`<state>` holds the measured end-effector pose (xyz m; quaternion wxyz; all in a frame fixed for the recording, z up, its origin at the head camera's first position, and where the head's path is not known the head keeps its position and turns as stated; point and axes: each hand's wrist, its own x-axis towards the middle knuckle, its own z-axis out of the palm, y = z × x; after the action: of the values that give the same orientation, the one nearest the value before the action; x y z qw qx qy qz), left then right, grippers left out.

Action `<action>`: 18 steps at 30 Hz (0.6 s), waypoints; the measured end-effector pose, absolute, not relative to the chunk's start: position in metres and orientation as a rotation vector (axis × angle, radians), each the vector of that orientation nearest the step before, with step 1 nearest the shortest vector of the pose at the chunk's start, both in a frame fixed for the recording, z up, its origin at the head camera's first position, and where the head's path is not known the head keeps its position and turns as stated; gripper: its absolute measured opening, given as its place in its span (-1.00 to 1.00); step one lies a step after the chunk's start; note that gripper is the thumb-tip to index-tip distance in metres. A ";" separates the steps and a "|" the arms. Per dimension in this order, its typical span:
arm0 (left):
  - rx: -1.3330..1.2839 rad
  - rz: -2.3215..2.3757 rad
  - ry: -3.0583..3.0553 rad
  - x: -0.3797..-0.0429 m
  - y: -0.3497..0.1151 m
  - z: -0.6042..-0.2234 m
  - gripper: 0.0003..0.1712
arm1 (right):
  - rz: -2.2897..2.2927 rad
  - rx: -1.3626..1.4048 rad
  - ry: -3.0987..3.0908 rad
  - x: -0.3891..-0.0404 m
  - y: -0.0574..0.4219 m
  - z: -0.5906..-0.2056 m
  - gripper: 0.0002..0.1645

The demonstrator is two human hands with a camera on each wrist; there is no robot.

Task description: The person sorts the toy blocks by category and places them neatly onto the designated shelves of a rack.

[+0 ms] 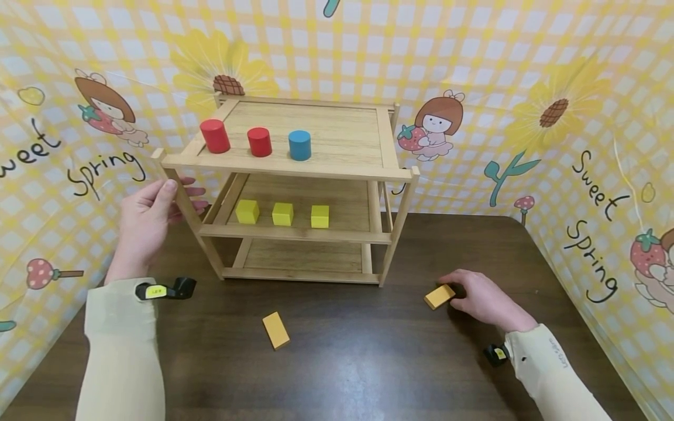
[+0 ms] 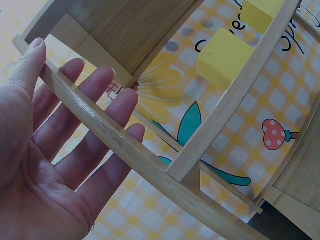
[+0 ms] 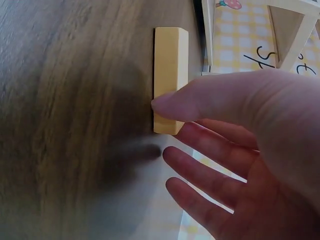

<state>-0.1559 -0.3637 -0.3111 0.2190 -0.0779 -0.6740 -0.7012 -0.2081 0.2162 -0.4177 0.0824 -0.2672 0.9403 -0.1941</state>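
Observation:
My left hand point(image 1: 144, 213) is at the front left post point(image 2: 100, 122) of a small wooden shelf point(image 1: 295, 171). Its thumb lies against the post's near side while the other fingers stretch out, almost straight, behind it. On the dark table, right of the shelf, my right hand point(image 1: 481, 298) pinches the end of an orange-yellow rectangular block point(image 1: 439, 296). The right wrist view has the thumb across this block point(image 3: 167, 60), with the lower fingers spread free of it. A second orange-yellow block point(image 1: 276, 330) lies flat in front of the shelf.
Two red cylinders point(image 1: 215, 136) point(image 1: 260, 142) and a blue cylinder point(image 1: 300, 145) stand along the top shelf's front. Three yellow cubes point(image 1: 247, 211) point(image 1: 282, 214) point(image 1: 319, 216) sit on the middle shelf. A checked cloth point(image 1: 337, 52) hangs behind and at both sides.

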 end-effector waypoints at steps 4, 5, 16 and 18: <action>-0.214 -1.956 -1.855 -0.156 -0.364 -0.312 -0.49 | -0.574 -0.788 2.822 -0.208 0.215 -0.419 -0.53; -0.215 -1.958 -1.853 -0.156 -0.364 -0.312 -0.48 | -0.574 -0.789 2.828 -0.208 0.215 -0.419 -0.54; -0.225 -1.986 -1.816 -0.157 -0.363 -0.312 -0.50 | -0.615 -0.783 2.843 -0.207 0.219 -0.421 -0.65; -0.219 -1.983 -1.818 -0.157 -0.363 -0.312 -0.49 | -0.641 -0.791 2.847 -0.206 0.219 -0.421 -0.66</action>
<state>-0.1566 -0.3630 -0.3120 0.2191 -0.0793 -0.6572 -0.7168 -0.2064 0.2193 -0.4214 0.0588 -0.2612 0.9400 -0.2115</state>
